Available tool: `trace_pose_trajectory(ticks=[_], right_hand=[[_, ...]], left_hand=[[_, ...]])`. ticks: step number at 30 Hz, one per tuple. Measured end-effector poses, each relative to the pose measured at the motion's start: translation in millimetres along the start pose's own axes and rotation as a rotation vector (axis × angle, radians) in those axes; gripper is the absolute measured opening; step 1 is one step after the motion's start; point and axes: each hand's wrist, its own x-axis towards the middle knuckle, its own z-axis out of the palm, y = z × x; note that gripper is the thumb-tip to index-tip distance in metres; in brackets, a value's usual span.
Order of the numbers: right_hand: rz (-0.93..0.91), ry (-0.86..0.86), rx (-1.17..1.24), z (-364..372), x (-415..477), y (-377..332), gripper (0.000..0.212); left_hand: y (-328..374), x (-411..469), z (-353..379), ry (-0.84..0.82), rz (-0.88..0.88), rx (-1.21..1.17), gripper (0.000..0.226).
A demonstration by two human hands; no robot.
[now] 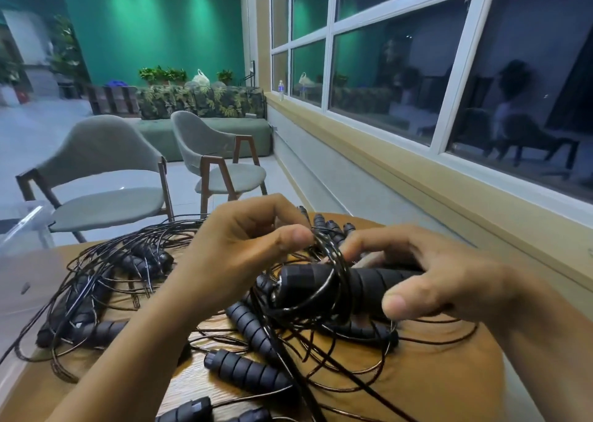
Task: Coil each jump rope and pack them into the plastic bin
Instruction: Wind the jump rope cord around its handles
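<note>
Several black jump ropes with ribbed handles lie tangled on the wooden table (426,386). My right hand (446,280) grips a pair of black handles (308,282) held level above the pile. Thin black cord (337,261) is looped around those handles. My left hand (237,248) pinches that cord just above the handles, thumb against fingertips. More loose handles (247,372) lie below my hands, and another tangle (106,280) spreads to the left. A clear plastic bin (22,261) stands at the table's left edge, only partly in view.
Two grey chairs (106,177) stand beyond the table's far edge. A wall with a window sill (417,177) runs along the right side. A green sofa (205,129) sits farther back.
</note>
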Motion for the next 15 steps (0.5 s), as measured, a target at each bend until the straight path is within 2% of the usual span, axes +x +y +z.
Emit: trace_pose_trajectory(ticks=[3, 5, 8, 12, 15], right_hand=[[-0.044, -0.088, 0.188, 1, 10, 7, 0.091], [-0.097, -0.08, 0.31, 3, 15, 9, 0.1], [-0.201, 0.033, 0.406, 6, 18, 9, 0.089], [-0.301, 0.226, 0.392, 9, 24, 10, 0.068], [-0.326, 0.408, 0.397, 12, 28, 12, 0.05]], left_hand=[[-1, 1, 10, -0.037, -0.049, 0.079, 0.018], [-6, 0, 16, 0.012, -0.144, 0.151, 0.023], [-12, 0, 23, 0.032, -0.188, 0.183, 0.034], [-19, 3, 27, 0.006, -0.096, 0.206, 0.015], [-25, 4, 29, -0.008, -0.069, 0.275, 0.013]])
